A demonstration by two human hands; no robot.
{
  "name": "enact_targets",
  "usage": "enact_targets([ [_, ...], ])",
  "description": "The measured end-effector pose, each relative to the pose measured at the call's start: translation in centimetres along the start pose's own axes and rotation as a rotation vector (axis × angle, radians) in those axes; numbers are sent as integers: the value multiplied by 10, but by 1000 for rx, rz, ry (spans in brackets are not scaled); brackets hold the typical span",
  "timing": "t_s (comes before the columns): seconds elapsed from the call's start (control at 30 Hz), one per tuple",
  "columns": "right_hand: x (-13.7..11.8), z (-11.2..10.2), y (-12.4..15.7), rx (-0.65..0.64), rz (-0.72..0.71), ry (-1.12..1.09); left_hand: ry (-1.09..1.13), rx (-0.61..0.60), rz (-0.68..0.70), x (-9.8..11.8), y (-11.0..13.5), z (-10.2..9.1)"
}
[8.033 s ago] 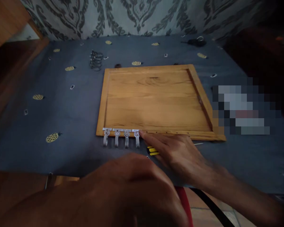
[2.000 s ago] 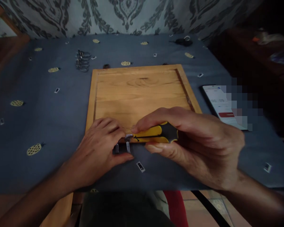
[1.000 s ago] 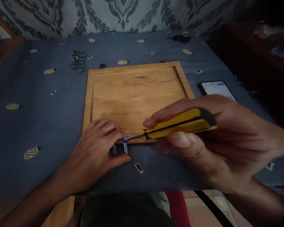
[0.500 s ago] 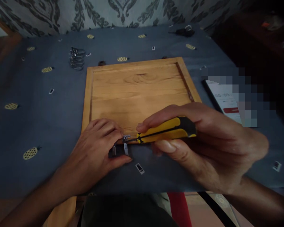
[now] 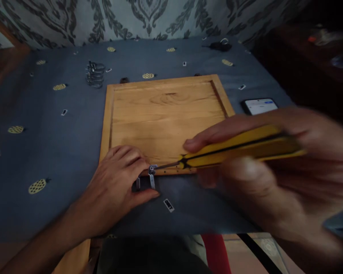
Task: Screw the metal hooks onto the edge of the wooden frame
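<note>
When the table is surveyed from its left side, a dark blue cloth (image 5: 51, 152) printed with yellow pineapples is noted beneath all items. A cluster of metal hooks (image 5: 95, 75) is found toward the far left, apart from the framed wooden panel (image 5: 171, 118), which is laid flat near the middle. The left hand (image 5: 120, 171) is placed over the panel's near left corner; its fingers are kept together, its thumb is parted from them below the edge, and whether anything is clasped or merely pressed cannot be told. Beside it, a partly covered hook (image 5: 138, 184) and a fully exposed hook (image 5: 152, 179) are seen at the near rail, their curved ends extended past the edge. To the right, small holes (image 5: 165, 171) are observed in the same rail. The yellow-and-black screwdriver (image 5: 237, 148) is held at a low slant, its tip brought to the exposed hook's plate; exact seating in the screw cannot be confirmed. Its handle is closed in the right hand (image 5: 280, 182), which is blurred. Behind that hand, a phone (image 5: 260, 106) is partly hidden.
</note>
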State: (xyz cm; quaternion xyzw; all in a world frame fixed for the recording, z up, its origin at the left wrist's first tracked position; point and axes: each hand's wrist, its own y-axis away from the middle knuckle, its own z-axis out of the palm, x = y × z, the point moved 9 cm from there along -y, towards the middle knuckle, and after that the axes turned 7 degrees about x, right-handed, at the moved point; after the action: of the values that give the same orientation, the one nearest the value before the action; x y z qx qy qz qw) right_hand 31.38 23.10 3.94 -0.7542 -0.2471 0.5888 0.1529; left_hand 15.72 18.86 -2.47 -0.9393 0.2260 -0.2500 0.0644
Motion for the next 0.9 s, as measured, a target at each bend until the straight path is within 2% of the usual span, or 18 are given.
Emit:
enact_targets([
  [0.07,1,-11,-1,109,12,5,1,3,-4,0,0,0],
  [0.1,3,-12,-1,123,25,7,1,7,-5,-1,1,1],
  [0.37,5,3,4,-12,9,-23,22,-1,-6,0,1,2],
  [0.57,13,2,9,7,-32,33,11,-15,-4,0,1,2],
  [0.77,11,5,6,-45,-12,5,25,-13,-13,-1,1,1],
  [0.9,8,1,4,14,-4,0,11,-1,-3,0,1,1],
])
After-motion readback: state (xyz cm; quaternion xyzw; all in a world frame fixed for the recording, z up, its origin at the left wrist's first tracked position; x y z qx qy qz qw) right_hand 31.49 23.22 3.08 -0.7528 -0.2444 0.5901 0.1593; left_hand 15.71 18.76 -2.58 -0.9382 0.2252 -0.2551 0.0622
